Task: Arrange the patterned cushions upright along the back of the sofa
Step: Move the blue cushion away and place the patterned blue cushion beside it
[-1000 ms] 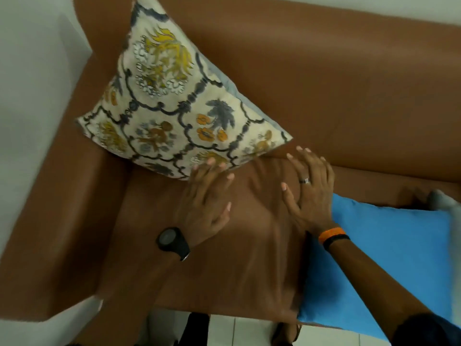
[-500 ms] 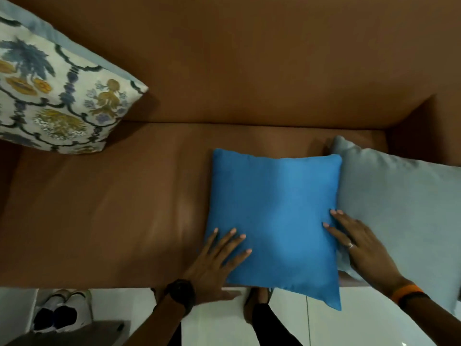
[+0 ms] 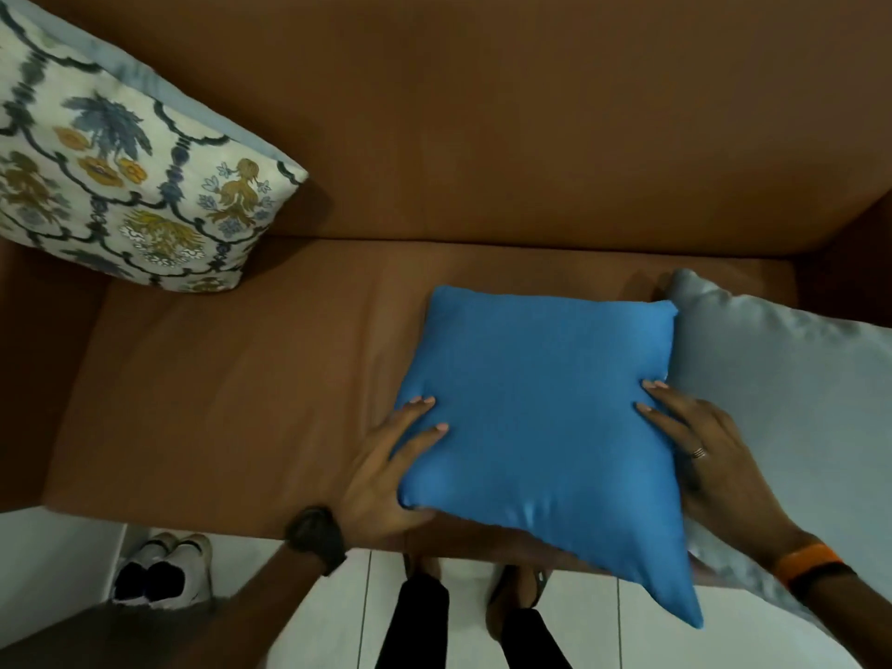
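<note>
A cream cushion with a blue and yellow floral pattern [image 3: 120, 185] leans upright in the left back corner of the brown sofa [image 3: 482, 137]. A plain bright blue cushion [image 3: 536, 427] lies on the seat, its near corner hanging past the front edge. My left hand [image 3: 386, 470] grips its left edge, thumb underneath and fingers on top. On the opposite edge my right hand [image 3: 709, 456] clasps it, partly resting on a pale grey-blue cushion [image 3: 791, 408] that lies flat on the right of the seat.
The brown seat [image 3: 231, 393] stretches between the patterned cushion and the blue one. A pair of white shoes [image 3: 164, 572] stands on the white tiled floor at lower left. My legs and sandals [image 3: 482, 610] are right at the sofa's front edge.
My view swung right from the patterned cushion to the blue one. Both hands left the seat by the patterned cushion and have closed on the blue cushion's two sides, lifting its near edge.
</note>
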`<state>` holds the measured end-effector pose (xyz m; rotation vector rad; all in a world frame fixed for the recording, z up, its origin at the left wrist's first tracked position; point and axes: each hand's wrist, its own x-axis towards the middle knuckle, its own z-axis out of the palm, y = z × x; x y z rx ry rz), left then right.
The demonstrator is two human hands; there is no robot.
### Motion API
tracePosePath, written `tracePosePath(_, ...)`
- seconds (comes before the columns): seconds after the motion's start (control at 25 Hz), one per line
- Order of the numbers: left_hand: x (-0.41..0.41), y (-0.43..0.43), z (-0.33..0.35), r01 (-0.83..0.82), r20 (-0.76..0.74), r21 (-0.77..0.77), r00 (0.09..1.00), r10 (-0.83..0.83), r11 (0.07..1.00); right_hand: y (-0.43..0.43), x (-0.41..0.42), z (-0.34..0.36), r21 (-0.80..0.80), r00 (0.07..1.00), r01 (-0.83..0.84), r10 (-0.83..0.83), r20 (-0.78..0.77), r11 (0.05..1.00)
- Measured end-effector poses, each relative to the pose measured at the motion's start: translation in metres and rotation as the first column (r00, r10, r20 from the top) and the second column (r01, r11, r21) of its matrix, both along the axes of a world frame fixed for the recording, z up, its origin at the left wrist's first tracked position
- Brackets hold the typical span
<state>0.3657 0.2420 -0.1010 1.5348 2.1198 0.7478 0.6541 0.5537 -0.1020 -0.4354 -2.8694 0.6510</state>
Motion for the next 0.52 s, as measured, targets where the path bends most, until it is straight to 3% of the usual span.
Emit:
tracePosePath(0.08,-0.038,0.012,0.040,-0.106,0.113,-0.082,0.987,0.115,0.991,0.014,-0.032,0.031,-0.119,0.999,0.021,-0.027,-0.047,0.993)
tracePosePath(0.12,-0.057,0.020,0.056,-0.144,0.123,-0.051,0.981,0.149,0.988,0.021,-0.050,0.044,-0.173,0.995,0.037,-0.052,-0.080,0.984)
tracePosePath(0.24,-0.124,0.049,0.084,-0.127,-0.008,0.129,0.992,0.129,0.984,0.044,-0.118,0.071,-0.286,0.970,0.105,-0.161,-0.181,0.953)
tracePosePath(0.4,-0.199,0.091,0.090,-0.241,-0.121,0.135,0.959,0.257,0.961,0.067,-0.228,0.094,-0.320,0.926,0.101,-0.206,-0.316,0.942)
tracePosePath(0.52,-0.234,0.118,0.082,-0.323,-0.069,0.163,0.939,0.337,0.932,0.075,-0.298,0.098,-0.285,0.923,0.144,-0.232,-0.306,0.948)
